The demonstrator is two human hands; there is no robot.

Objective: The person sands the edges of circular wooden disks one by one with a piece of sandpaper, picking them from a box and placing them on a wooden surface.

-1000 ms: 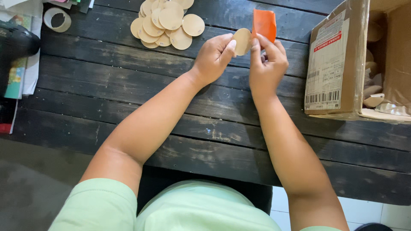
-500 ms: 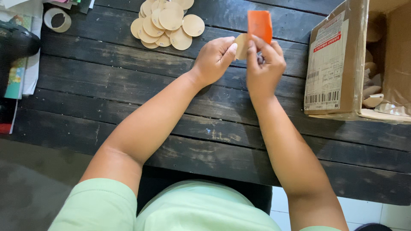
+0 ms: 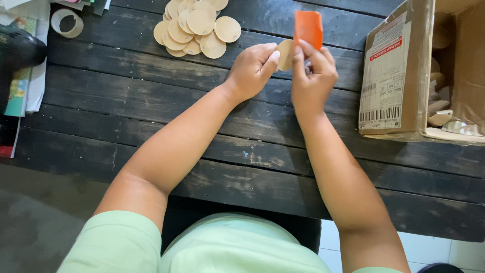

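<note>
the dark, plank-topped wooden counter [image 3: 151, 106] carries everything; places below are given from it. at its right edge stands an open brown cardboard box [image 3: 399, 76] with a printed white label, pale round pieces inside. near its far edge lies a heap of flat, round, light wooden discs [image 3: 194, 28]. over its far middle, lifted clear of the planks, the left hand [image 3: 252, 68] has its fingers closed on the rim of one small round wooden disc [image 3: 284, 54], and the right hand [image 3: 313, 76] has its fingers pinched on a folded orange sheet of abrasive paper [image 3: 308, 28], pressed against that disc's edge. at the far left corner sits a pale tape ring [image 3: 66, 23].

the disc is held only by its rim, so a hard stroke could likely flick it out onto the planks, and the fingers beside the rubbing edge may get scraped.

the disc is mostly hidden by both hands. the box is cut off at the right, its contents hard to make out. a dark object at the left edge is unclear.
</note>
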